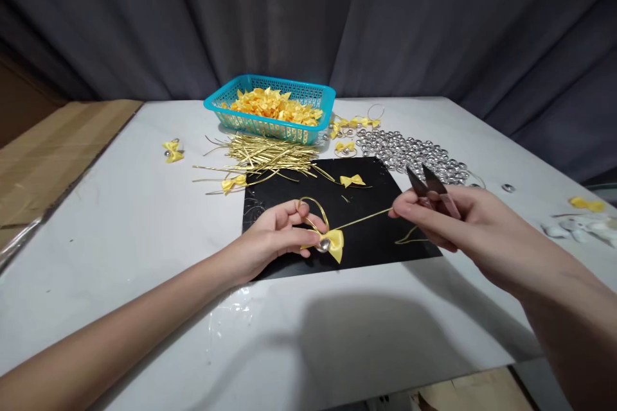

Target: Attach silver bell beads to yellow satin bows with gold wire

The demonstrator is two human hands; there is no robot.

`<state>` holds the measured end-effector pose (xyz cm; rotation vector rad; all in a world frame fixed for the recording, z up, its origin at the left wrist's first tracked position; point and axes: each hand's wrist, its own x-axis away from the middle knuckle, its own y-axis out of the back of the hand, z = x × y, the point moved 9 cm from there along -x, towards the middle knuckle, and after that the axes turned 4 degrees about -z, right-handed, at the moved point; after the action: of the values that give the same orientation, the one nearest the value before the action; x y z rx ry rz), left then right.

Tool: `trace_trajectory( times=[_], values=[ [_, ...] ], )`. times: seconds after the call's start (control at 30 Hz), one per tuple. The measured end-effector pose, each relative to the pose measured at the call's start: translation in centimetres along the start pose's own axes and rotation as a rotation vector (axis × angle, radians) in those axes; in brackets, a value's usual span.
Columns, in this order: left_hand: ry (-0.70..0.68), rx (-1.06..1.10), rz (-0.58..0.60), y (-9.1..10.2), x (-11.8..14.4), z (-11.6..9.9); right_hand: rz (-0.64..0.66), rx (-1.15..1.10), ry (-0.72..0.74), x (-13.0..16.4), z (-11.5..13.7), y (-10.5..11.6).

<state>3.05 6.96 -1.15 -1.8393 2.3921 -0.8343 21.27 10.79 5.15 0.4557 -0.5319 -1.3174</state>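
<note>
A teal basket [308, 97] holds yellow bows [274, 106]; left hand [274, 237] fingers pinch a bow [333, 243], right hand [434, 215] fingers grip snips [431, 187].

Your left hand [277, 234] covers part of the gold wire loop [315, 212], so you cannot see where its ends meet behind the yellow bow [335, 244]. Your right hand [448, 221] hides the handles of the snips [429, 187]; only the blades show. Both forearms run out of the picture at its near edge. At the far right, the pale pieces [573, 228] are blurred and cut off. The silver beads [414, 154] are too small to tell apart.
</note>
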Motion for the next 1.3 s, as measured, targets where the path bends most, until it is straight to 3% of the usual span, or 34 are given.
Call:
trace_trajectory(
  times=[0.27, 0.43, 0.87, 1.03, 1.23, 1.3],
  values=[
    [0.016, -0.098, 0.138, -1.7, 0.4, 0.8, -0.056, -0.116, 0.105, -0.9, 1.6, -0.8],
    [0.043, -0.110, 0.149, -2.1, 0.6, 1.2, -0.023, -0.162, 0.201, -1.1, 3.2, -2.0],
    [0.085, -0.159, 0.129, -2.4, 0.8, 1.8, 0.019, -0.155, 0.263, -2.1, 3.8, -3.5],
    [0.109, -0.179, 0.113, -2.2, 0.8, 2.2, 0.135, -0.153, 0.365, -1.4, 4.9, -4.4],
    [0.096, -0.171, 0.115, -2.1, 0.6, 2.1, 0.448, -0.056, 0.443, 0.2, 5.4, -7.1],
    [0.092, -0.165, 0.117, -2.1, 0.6, 2.0, 0.450, -0.009, 0.455, 0.2, 5.2, -7.6]
  ],
)
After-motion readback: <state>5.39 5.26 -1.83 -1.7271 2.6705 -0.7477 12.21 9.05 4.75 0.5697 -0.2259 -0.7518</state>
